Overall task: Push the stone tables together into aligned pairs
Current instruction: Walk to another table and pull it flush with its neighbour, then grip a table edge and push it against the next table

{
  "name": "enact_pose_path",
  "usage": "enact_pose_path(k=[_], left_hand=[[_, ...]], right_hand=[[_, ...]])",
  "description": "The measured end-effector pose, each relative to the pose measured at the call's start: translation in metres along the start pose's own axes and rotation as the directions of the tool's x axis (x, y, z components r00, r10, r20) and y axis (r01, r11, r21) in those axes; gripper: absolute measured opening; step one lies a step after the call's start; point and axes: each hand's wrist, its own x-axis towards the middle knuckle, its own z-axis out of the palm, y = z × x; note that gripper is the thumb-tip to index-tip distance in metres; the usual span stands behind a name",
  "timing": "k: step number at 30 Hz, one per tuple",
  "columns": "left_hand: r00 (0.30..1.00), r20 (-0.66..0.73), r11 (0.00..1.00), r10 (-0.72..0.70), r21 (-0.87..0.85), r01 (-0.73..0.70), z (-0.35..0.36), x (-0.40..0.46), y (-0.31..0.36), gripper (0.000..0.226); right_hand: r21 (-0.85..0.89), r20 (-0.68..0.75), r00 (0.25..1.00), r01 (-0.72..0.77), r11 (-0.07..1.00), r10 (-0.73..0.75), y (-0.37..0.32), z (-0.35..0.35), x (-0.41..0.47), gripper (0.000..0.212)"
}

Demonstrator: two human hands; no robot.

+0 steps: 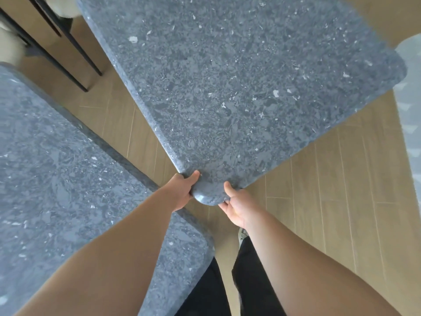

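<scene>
I can read no text, label, brand, number or sign anywhere in this view.
</scene>
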Motion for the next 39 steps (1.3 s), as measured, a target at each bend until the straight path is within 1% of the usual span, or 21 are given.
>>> enact_pose_path(k=[1,3,5,6,8,9,10,12,14,15,16,18,21,24,27,31,34,39], left_hand=[[0.999,-0.036,0.998,0.015,0.066,-0.012,0.004,-0.005,0.005,0.064],[0.978,-0.2,0.985,0.053,0.174,-0.017,0.015,-0.011,0.017,0.062],[0.921,-0.384,0.976,0.055,0.214,0.03,0.031,-0.024,0.034,0.067],[0.898,-0.438,0.976,0.045,0.212,0.054,0.041,-0.033,0.04,0.068],[0.88,-0.474,0.977,0.045,0.203,0.059,0.061,-0.051,0.044,0.066],[0.88,-0.47,0.98,0.064,0.195,0.033,0.071,-0.062,0.043,0.063],[0.882,-0.464,0.986,0.086,0.167,-0.008,0.081,-0.074,0.042,0.06],[0.905,-0.408,0.993,0.121,0.037,-0.116,0.105,-0.103,0.046,0.053],[0.929,-0.33,0.968,0.167,-0.123,-0.217,0.141,-0.132,0.06,0.038],[0.933,-0.297,0.952,0.201,-0.165,-0.258,0.162,-0.144,0.071,0.032],[0.932,-0.266,0.941,0.247,-0.163,-0.296,0.185,-0.155,0.082,0.027],[0.912,-0.228,0.923,0.341,-0.103,-0.371,0.234,-0.173,0.107,0.022],[0.874,-0.172,0.888,0.454,-0.001,-0.461,0.299,-0.188,0.145,0.024],[0.822,-0.095,0.828,0.561,0.082,-0.555,0.359,-0.197,0.187,0.027],[0.752,-0.008,0.748,0.659,0.115,-0.654,0.414,-0.202,0.227,0.03],[0.672,0.09,0.664,0.735,0.106,-0.74,0.478,-0.198,0.279,0.03],[0.621,0.132,0.617,0.773,0.077,-0.783,0.522,-0.183,0.323,0.03],[0.568,0.162,0.572,0.807,0.027,-0.82,0.6,-0.137,0.407,0.029]], right_hand=[[-0.036,0.007,1.0,-0.028,0.999,0.029,-0.004,-0.001,-0.001,0.035],[-0.115,0.012,0.995,-0.096,0.989,0.098,-0.013,-0.004,-0.006,0.039],[-0.155,-0.004,0.986,-0.166,0.974,0.167,-0.027,-0.012,-0.014,0.041],[-0.171,-0.009,0.982,-0.187,0.967,0.189,-0.037,-0.018,-0.02,0.04],[-0.196,-0.009,0.983,-0.18,0.964,0.182,-0.062,-0.038,-0.035,0.037],[-0.207,-0.004,0.987,-0.155,0.966,0.158,-0.079,-0.051,-0.043,0.034],[-0.222,0.003,0.993,-0.117,0.968,0.121,-0.096,-0.067,-0.051,0.03],[-0.255,0.033,0.999,-0.023,0.967,0.032,-0.138,-0.101,-0.068,0.027],[-0.282,0.073,0.996,0.077,0.956,-0.059,-0.183,-0.136,-0.086,0.028],[-0.29,0.097,0.989,0.132,0.948,-0.108,-0.206,-0.152,-0.096,0.028],[-0.29,0.118,0.981,0.183,0.939,-0.155,-0.229,-0.167,-0.106,0.029],[-0.264,0.144,0.958,0.278,0.923,-0.248,-0.274,-0.194,-0.125,0.03],[-0.223,0.17,0.914,0.401,0.888,-0.37,-0.334,-0.227,-0.152,0.032],[-0.159,0.191,0.845,0.528,0.834,-0.499,-0.39,-0.251,-0.178,0.03],[-0.117,0.189,0.76,0.646,0.754,-0.622,-0.444,-0.268,-0.199,0.029],[-0.125,0.164,0.639,0.769,0.626,-0.752,-0.521,-0.288,-0.215,0.032],[-0.141,0.142,0.565,0.825,0.548,-0.813,-0.584,-0.301,-0.217,0.035],[-0.212,0.134,0.479,0.869,0.447,-0.867,-0.695,-0.321,-0.202,0.04]])
